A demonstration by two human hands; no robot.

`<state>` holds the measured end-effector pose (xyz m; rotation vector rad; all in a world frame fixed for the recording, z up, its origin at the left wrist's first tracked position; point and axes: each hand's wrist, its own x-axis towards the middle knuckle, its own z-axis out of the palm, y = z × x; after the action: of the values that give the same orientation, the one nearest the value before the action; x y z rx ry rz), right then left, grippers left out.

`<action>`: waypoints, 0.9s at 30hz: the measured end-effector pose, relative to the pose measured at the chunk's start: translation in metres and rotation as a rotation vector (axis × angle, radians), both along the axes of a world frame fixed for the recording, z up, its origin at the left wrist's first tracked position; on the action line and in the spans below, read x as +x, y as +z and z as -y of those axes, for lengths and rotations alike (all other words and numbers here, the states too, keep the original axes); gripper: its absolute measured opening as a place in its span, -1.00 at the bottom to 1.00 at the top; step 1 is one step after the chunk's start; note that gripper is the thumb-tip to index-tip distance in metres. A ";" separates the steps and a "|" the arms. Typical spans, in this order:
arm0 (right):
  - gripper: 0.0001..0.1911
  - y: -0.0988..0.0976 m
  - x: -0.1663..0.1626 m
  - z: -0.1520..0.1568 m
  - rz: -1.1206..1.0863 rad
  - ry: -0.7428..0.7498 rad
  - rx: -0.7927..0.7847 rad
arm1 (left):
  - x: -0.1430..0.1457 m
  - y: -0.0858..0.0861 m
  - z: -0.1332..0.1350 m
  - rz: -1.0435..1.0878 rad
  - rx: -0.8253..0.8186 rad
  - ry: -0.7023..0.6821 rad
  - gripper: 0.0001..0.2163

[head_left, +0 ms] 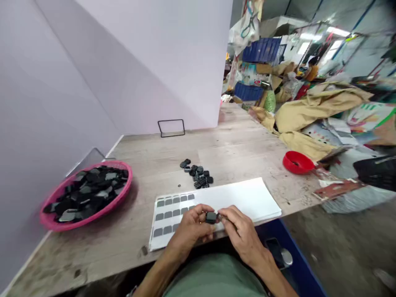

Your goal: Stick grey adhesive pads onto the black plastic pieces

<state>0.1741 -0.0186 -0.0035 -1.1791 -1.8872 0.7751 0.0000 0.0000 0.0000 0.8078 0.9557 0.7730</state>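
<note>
My left hand [193,227] is closed around a small black rectangular plastic piece [210,218], gripped between thumb and fingers. Close to its right end, my right hand [239,229] is pinched, with a small dark bit at the fingertips that I cannot make out. Both hands are over the front edge of a white sheet [247,198]. Rows of grey rounded-square stickers [168,214] cover the sheet's left part. Behind it lies a loose group of small black pieces [199,175] on the wooden table [148,161].
At the left stands a pink basket [125,189] heaped with black pieces. A red bowl [297,162] sits by the table's right edge. A wire stand [171,135] is against the wall. Below right is a blue crate [297,251]; sacks [321,109] are piled beyond.
</note>
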 end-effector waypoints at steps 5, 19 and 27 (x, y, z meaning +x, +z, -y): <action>-0.72 0.000 -0.001 0.001 0.035 0.020 0.007 | 0.001 0.000 0.000 -0.007 -0.009 0.032 -0.65; -0.69 -0.006 -0.006 0.001 0.121 -0.019 -0.050 | 0.004 0.000 0.000 -0.038 -0.006 0.057 -0.63; -0.71 -0.006 -0.011 -0.002 0.238 -0.018 -0.084 | -0.001 -0.007 -0.002 -0.030 0.029 0.057 -0.75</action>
<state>0.1628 -0.0167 -0.0096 -1.3911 -2.0499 0.7364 -0.0012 0.0019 -0.0075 0.8223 1.0004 0.8277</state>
